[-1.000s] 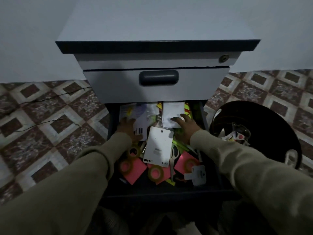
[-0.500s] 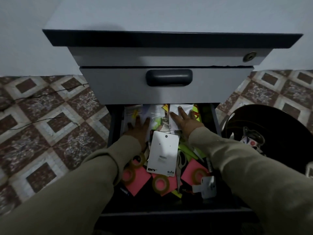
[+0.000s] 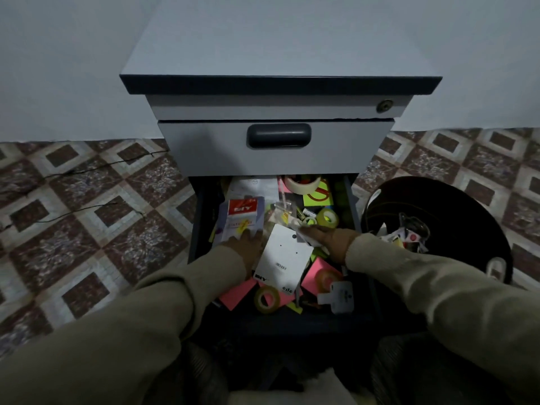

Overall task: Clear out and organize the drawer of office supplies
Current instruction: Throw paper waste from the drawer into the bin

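The bottom drawer (image 3: 201, 229) of a grey cabinet stands pulled out, full of loose supplies. My left hand (image 3: 244, 248) rests with straight fingers on the lower edge of a blue and red DIY packet (image 3: 242, 216). My right hand (image 3: 328, 241) reaches in from the right and grips a small white paper scrap (image 3: 305, 233). Between my hands lies a white card (image 3: 285, 258) with a barcode. Around it are pink sticky notes (image 3: 235, 293), clear tape rolls (image 3: 267, 298), a masking tape roll (image 3: 302, 184) and a yellow note (image 3: 317, 198).
A black round bin (image 3: 438, 206) holding wrappers stands on the floor right of the drawer. The shut upper drawer (image 3: 277, 135) overhangs the back of the open one. Thin black wires (image 3: 87, 171) cross the patterned tile floor on the left.
Both hands pulled back from the drawer's rear toward me. The white paper under my right hand is gone from the back, baring the masking tape; the DIY packet shows under my left hand.
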